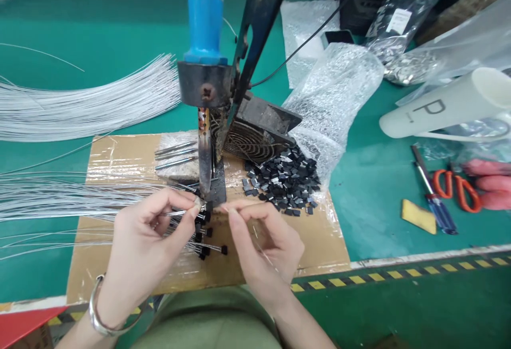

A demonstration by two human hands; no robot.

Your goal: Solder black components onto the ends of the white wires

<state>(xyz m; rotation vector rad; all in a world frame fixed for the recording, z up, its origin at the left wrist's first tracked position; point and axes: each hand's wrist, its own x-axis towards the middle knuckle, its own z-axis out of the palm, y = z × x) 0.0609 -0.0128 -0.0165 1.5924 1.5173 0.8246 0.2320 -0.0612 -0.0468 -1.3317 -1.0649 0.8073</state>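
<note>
Under the tip of a blue-handled soldering iron (204,163), my left hand (154,232) pinches a thin wire that has a small black connector (207,207) at its end. My right hand (265,237) is closed just to the right, thumb and forefinger pressed on a thin strand whose tail loops below the fingers. The strand's tip near the connector is too small to make out. Wires with black connectors (224,250) lie beneath and beside my left hand on the cardboard (319,242). A heap of loose black connectors (285,179) lies beyond my right hand.
A black fan (255,131) stands behind the iron, beside bubble wrap (335,93). White wires (91,104) lie at left. On the right are a white cup (443,104), orange-handled scissors (467,192), a screwdriver (439,213) and a yellow sponge (418,216).
</note>
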